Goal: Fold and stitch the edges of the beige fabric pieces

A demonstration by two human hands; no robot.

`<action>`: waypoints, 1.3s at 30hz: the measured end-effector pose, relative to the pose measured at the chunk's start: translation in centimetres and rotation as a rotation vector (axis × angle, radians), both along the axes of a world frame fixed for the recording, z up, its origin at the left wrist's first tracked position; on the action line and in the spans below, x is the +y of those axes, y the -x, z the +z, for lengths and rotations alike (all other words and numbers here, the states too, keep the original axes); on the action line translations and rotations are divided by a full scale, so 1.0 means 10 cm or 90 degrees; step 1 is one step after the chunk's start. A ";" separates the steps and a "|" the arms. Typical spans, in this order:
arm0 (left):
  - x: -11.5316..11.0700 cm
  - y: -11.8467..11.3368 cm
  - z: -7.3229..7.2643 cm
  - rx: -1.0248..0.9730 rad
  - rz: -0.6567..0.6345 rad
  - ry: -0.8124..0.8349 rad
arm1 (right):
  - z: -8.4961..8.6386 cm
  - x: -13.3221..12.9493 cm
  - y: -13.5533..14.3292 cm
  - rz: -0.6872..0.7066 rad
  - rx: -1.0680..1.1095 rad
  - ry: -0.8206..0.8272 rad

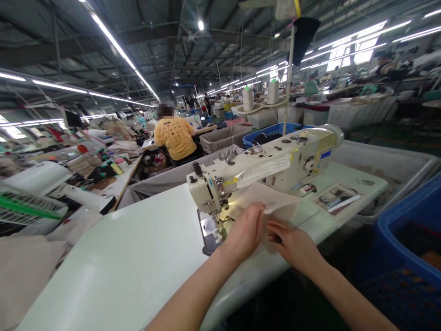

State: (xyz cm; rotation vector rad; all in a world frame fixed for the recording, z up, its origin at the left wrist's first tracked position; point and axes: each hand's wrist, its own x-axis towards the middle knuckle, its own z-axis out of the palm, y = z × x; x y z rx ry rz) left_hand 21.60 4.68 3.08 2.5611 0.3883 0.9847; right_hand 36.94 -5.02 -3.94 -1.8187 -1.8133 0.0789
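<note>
A pale beige piece of fabric is held up at the front of a sewing machine, just right of its needle area. My left hand is closed on the fabric's near edge, fingers pressed together. Close beside it on the right, my right hand pinches the same piece lower down, its fingers curled. Part of the fabric hides behind both hands. The machine's lamp lights the presser foot, which stands to the left of the cloth and apart from my fingertips.
The pale sewing table stretches left. A tray of small tools is set into its right side. A blue basket stands at the right, a white fan at the left. Beyond the machine a person in a yellow shirt sits.
</note>
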 end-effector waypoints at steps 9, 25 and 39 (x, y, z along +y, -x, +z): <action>-0.41 1.45 -0.19 0.173 0.016 -0.017 | -0.14 0.11 -0.17 -0.028 -0.045 -0.019; -0.33 2.07 -0.12 0.174 0.355 0.210 | 0.51 -0.06 0.42 0.284 0.571 0.204; -0.19 1.98 -0.14 0.170 0.493 0.368 | 0.23 0.33 0.87 0.052 0.444 0.081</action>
